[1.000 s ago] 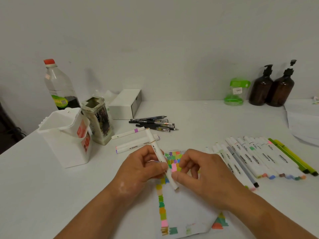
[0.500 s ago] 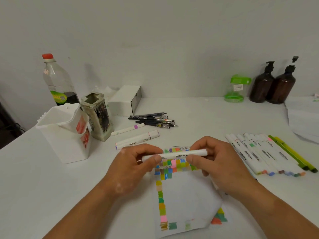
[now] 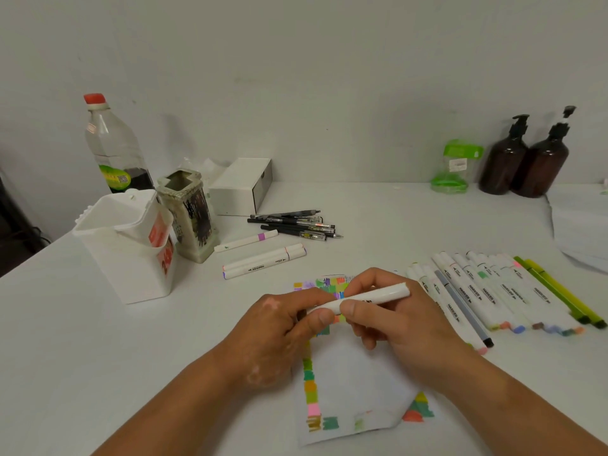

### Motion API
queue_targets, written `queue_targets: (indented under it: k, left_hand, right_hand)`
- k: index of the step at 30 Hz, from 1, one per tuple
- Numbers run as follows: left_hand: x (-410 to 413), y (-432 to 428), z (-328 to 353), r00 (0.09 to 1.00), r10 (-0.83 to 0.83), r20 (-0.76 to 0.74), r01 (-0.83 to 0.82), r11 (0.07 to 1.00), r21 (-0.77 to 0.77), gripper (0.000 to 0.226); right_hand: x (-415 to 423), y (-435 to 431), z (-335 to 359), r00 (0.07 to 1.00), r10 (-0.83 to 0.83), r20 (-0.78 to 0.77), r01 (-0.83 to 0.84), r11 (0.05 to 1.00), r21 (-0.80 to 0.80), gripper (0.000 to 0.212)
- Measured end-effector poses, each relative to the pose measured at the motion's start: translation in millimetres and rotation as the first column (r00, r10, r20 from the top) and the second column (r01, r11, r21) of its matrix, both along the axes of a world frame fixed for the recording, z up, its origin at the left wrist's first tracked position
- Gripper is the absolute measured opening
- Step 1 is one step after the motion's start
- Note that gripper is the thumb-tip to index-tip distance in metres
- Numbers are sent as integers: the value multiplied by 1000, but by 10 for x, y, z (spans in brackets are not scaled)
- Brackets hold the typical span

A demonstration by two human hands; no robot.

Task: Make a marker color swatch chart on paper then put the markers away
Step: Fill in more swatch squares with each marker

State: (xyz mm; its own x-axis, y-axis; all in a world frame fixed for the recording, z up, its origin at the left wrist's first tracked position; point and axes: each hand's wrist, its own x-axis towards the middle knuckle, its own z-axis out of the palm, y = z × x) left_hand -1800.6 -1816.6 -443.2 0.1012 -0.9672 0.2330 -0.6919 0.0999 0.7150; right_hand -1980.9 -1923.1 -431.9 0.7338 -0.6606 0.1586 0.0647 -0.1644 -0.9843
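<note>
A white marker (image 3: pixel 378 295) lies nearly level between both hands, above the swatch paper (image 3: pixel 355 383). My left hand (image 3: pixel 283 330) pinches its left end, which the fingers hide. My right hand (image 3: pixel 398 324) grips the barrel, thumb on top. The paper carries coloured squares along its top and left edges, and its lower right corner is folded over. A row of several white markers (image 3: pixel 487 291) lies to the right of the paper. Two more white markers (image 3: pixel 263 261) and a thinner one with a purple band (image 3: pixel 246 240) lie to the upper left.
A white plastic holder (image 3: pixel 121 251) and a patterned square pot (image 3: pixel 190 215) stand at the left, a bottle (image 3: pixel 113 146) behind them. Black pens (image 3: pixel 296 223) lie near a white box (image 3: pixel 241 187). Two brown pump bottles (image 3: pixel 526 159), a green container (image 3: pixel 455 167) and paper (image 3: pixel 579 225) sit at the right.
The marker swung from pointing away from me to lying crosswise between my hands. My hands then drew closer together on it, the left now covering its left end.
</note>
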Motion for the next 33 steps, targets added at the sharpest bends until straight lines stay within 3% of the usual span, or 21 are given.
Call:
queue_targets:
  k: [4,7,9,12,15,18,33]
  left_hand:
    - [8,-3,-39,1000,-2,-5,2,1000,11,36]
    - [66,-23,-91,983,127,134,-139,986,87,64]
    - [84,-43,-112,959,147,244,-183,974,133,76]
    - [84,-71,-121,941,109,321,-175,967,186,81]
    - [105,-73,-118,939,122,323,-194,960,200,72]
    - [126,-58,-103,940,137,312,-211,953,217,69]
    - [122,-52,-75,928,106,358,-200,951,236,62]
  right_hand:
    - [11,-17,-13,997,-73,1,73,997,-28,22]
    - [-7,-91,-19,978,-193,74,184,976,118,18]
    - [-19,-99,-9,981,-178,78,159,967,201,12]
    - [18,-38,-13,996,-90,8,85,964,254,23]
    - [58,16,-34,982,-126,-141,137,988,74,11]
    - [63,17,-96,948,-209,-241,195,977,-81,17]
    - [83,36,-154,932,-210,-294,173,974,-145,13]
